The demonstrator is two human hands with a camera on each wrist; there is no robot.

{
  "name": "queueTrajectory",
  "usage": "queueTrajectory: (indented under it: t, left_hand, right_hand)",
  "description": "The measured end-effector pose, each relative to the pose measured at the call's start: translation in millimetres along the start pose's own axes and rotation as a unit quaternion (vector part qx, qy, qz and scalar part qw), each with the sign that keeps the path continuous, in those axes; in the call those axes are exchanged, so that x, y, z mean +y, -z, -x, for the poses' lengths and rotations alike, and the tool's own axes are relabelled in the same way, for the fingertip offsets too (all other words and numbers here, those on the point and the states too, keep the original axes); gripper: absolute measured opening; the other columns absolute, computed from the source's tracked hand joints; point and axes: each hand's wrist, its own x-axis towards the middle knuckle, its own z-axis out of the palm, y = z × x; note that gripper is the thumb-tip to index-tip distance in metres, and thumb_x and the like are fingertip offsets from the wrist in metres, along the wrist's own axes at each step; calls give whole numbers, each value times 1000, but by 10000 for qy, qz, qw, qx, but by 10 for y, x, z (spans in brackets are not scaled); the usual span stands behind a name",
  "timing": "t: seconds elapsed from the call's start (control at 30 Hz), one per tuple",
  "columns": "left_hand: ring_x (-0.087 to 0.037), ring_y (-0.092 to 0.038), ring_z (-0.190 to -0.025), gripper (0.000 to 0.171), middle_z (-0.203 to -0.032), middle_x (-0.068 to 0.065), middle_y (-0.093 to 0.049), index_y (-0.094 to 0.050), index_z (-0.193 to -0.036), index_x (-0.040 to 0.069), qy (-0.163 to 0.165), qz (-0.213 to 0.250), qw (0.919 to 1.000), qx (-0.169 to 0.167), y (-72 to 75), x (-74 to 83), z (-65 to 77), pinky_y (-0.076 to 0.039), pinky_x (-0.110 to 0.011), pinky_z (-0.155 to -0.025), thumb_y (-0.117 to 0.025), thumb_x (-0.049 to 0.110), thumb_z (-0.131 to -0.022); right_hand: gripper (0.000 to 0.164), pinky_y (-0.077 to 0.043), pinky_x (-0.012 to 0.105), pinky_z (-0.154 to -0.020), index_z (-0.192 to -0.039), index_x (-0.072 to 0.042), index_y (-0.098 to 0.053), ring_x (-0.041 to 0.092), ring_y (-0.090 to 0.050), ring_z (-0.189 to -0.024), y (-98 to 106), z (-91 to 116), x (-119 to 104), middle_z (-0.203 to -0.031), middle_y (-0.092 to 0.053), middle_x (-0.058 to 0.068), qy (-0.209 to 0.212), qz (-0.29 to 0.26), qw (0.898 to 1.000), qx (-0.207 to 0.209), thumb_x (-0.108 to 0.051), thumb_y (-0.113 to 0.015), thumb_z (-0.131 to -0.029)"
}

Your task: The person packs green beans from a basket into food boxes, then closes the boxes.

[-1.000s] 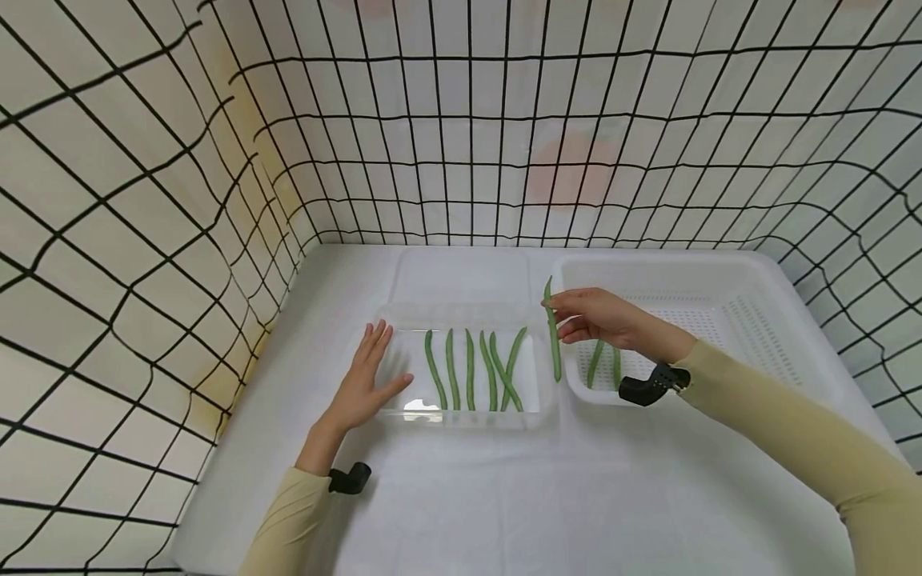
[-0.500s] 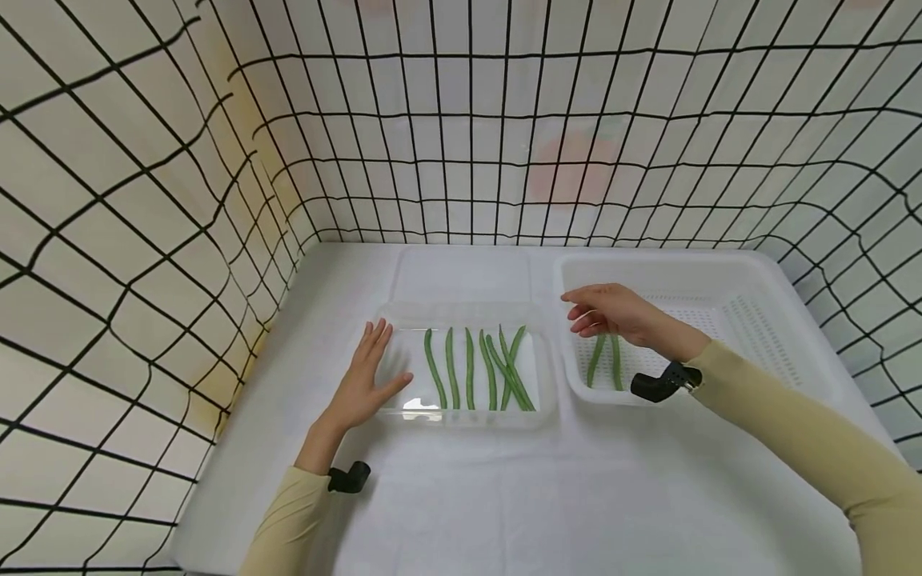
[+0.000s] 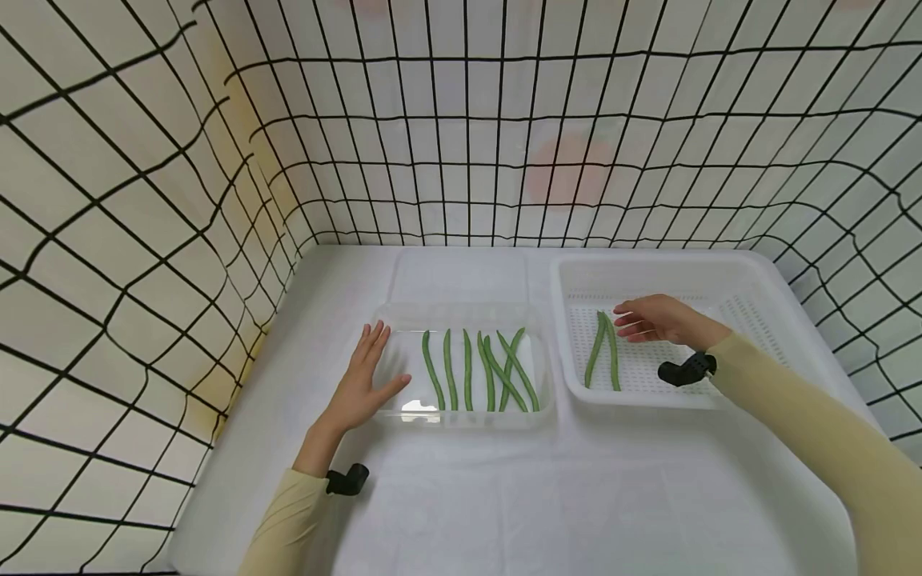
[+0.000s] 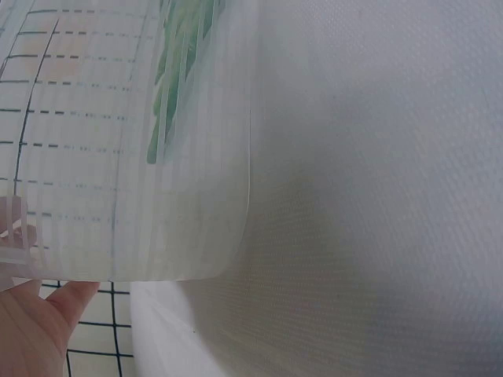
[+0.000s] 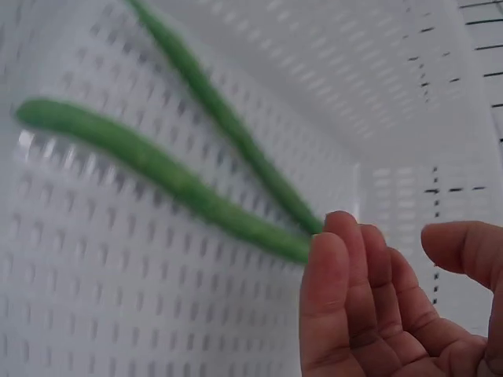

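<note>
Several green beans (image 3: 468,372) lie in a clear plastic container (image 3: 475,421), most lengthwise and some crossing at the right end. My left hand (image 3: 360,384), fingers straight, rests against that container's left side; the left wrist view shows the hand (image 4: 35,334) partly behind the see-through wall (image 4: 196,212). Over the white perforated basket (image 3: 648,398) hovers my right hand (image 3: 666,320), loosely bent, holding nothing. Two beans lie in the basket, a left bean (image 3: 595,352) and a right bean (image 3: 613,352), tops meeting. In the right wrist view, thumb and fingertips (image 5: 326,263) are apart, close to the beans' ends.
A white cloth (image 3: 504,496) covers the table. Black wire mesh (image 3: 468,164) stands behind and along both sides. Behind the clear container lies a flat, translucent sheet-like piece (image 3: 461,276). Each wrist wears a small black camera (image 3: 348,480).
My right hand has let go of a green bean, which now lies crossing others at the container's right end. It has then moved right, over the basket. The left hand has stayed put.
</note>
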Motion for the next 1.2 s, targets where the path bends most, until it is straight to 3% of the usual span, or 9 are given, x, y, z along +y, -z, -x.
queueTrajectory:
  t: [0.13,0.3,0.7,0.87,1.0,1.2]
  left_hand:
    - [-21,4,-143,86,-158,-5,-11,-17,-153,15,33,22,10000,-6,1,3,7,-15,-60,-106,-67,40,-87]
    - [-21,4,-143,86,-158,-4,-11,-17,-153,15,-30,-6,10000,6,-3,5,-4,-14,-59,-107,-66,40,-88]
    - [-18,5,-143,86,-158,0,-9,-16,-153,16,48,-31,10000,-3,-1,0,-1,-14,-57,-108,-66,41,-88]
    - [-17,6,-143,86,-158,-2,-10,-16,-153,16,46,-19,10000,-2,-11,-13,-1,-14,-57,-108,-66,41,-88]
    - [-19,5,-143,86,-158,-3,-11,-17,-153,16,-7,-23,10000,-10,-13,-24,2,-14,-58,-107,-66,41,-88]
    - [-19,4,-143,86,-158,-3,-11,-17,-153,16,-37,8,10000,19,3,-14,7,-15,-58,-107,-66,41,-88]
  right_hand:
    - [46,-53,32,-76,-131,12,-41,16,-65,-78,12,-116,110,-95,-63,8,-321,270,9991,-53,-20,-51,-99]
    - [30,-53,32,-72,-108,6,-52,15,-65,-72,-35,-195,207,-84,-63,5,-612,459,9970,56,-20,-58,-95]
    - [18,-53,28,-60,-87,0,-58,11,-59,-57,-120,-253,246,-63,-60,2,-576,928,9931,435,-15,-69,-86]
    - [17,-53,26,-60,-87,1,-59,11,-61,-56,-112,-271,270,-63,-61,4,-739,726,9932,527,-14,-67,-87]
    - [15,-54,27,-63,-95,5,-57,11,-63,-58,-88,-265,298,-68,-62,5,-668,229,9972,232,-9,-59,-90]
    - [28,-54,30,-75,-121,10,-48,14,-66,-75,11,-156,243,-90,-63,7,20,-834,9960,-309,-7,-49,-98]
